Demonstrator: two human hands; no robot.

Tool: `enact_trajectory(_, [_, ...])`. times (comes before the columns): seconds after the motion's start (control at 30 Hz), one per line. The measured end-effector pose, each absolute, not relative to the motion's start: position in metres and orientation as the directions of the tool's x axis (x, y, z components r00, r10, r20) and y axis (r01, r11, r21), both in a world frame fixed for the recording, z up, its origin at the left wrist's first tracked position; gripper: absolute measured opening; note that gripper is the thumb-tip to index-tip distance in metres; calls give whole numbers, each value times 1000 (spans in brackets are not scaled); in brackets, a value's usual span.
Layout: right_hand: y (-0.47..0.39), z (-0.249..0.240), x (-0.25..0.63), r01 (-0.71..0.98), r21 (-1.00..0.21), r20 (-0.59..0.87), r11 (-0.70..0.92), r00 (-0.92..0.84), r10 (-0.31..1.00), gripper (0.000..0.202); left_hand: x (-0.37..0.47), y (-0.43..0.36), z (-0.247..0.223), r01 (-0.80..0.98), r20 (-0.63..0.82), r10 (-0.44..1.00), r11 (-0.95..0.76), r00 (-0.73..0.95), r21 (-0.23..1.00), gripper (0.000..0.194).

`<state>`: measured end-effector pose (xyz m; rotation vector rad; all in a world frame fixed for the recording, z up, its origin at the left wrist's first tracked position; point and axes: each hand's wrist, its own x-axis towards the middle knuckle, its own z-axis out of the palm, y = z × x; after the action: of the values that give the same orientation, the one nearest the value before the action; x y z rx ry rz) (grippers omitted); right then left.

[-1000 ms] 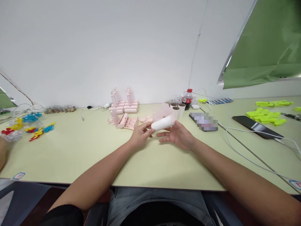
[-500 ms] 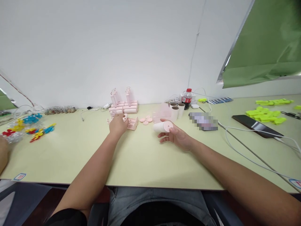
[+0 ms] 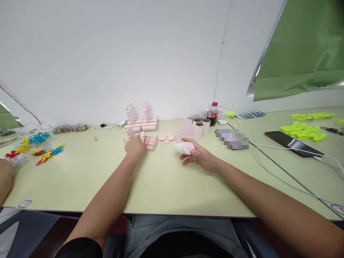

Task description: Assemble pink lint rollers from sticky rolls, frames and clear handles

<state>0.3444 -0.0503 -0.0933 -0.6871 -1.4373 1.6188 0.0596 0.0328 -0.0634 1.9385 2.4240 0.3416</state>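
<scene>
Above the pale-green worktop (image 3: 161, 184), a white, pink-ended cylindrical tube (image 3: 181, 147) is gripped by the right hand (image 3: 202, 156); the grip of the left hand (image 3: 134, 146), at pale-pink plastic parts (image 3: 151, 142), cannot be told.

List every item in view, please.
Roll: one, white, centre
Discs: several, pink, centre
Moulded parts: several, pink, left-centre
Tubes: three, white, right-centre
Clear plastic: some, pinkish, beside tubes
Bottle: one, red-capped, behind tubes
Phones: two, dark, right
Neon pieces: several, yellow, far right
Petalled pieces: several, multicoloured, left
Wrapped bundles: several, brownish, left rear
Cables: several, white, mostly right
Curtain: one, green, upper right
Co-worker's hand: one, left edge
Left hand: one, at moulded parts
Right hand: one, holding roll
</scene>
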Motion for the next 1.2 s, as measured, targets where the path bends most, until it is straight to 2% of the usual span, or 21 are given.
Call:
enact_trajectory(0.13, [-50, -93, 344, -238, -971, 138, 22, -482, 865, 70, 59, 30, -55, 940, 198, 947, 193, -254, 282, 22])
enact_trajectory(0.23, [-50, -92, 344, -256, -966, 147, 25, -467, 872, 69, 56, 26, -48, 913, 328, 902, 144, -279, 383, 31])
enact_trajectory(0.3, [-50, -93, 343, -275, -961, 157, 28, -459, 874, 66, 57, 25, -47, 855, 415, 867, 23, -275, 519, 37])
enact_trajectory(0.4, [-49, -93, 343, -346, -938, 168, -3, -464, 870, 61, 64, 23, -52, 546, 443, 873, -275, -203, 792, 42])
enact_trajectory(0.47, [-49, -91, 343, -415, -908, 152, -65, -469, 870, 61, 73, 20, -59, 273, 433, 897, -396, -90, 877, 46])
enact_trajectory(0.57, [-49, -85, 344, -510, -845, 114, -160, -464, 879, 62, 91, 11, -69, 79, 436, 892, -447, 123, 891, 49])
enact_trajectory(0.73, [-50, -75, 347, -573, -777, 43, -262, -462, 886, 74, 115, -10, -78, 14, 499, 783, -542, 370, 840, 47])
enact_trajectory(0.93, [-51, -76, 342, -570, -756, 17, -324, -510, 860, 78, 122, -20, -79, 152, 612, 686, -705, 394, 693, 39])
enact_trajectory(1.2, [-53, -77, 336, -577, -743, -3, -339, -504, 864, 79, 128, -20, -86, 146, 609, 692, -698, 388, 701, 40])
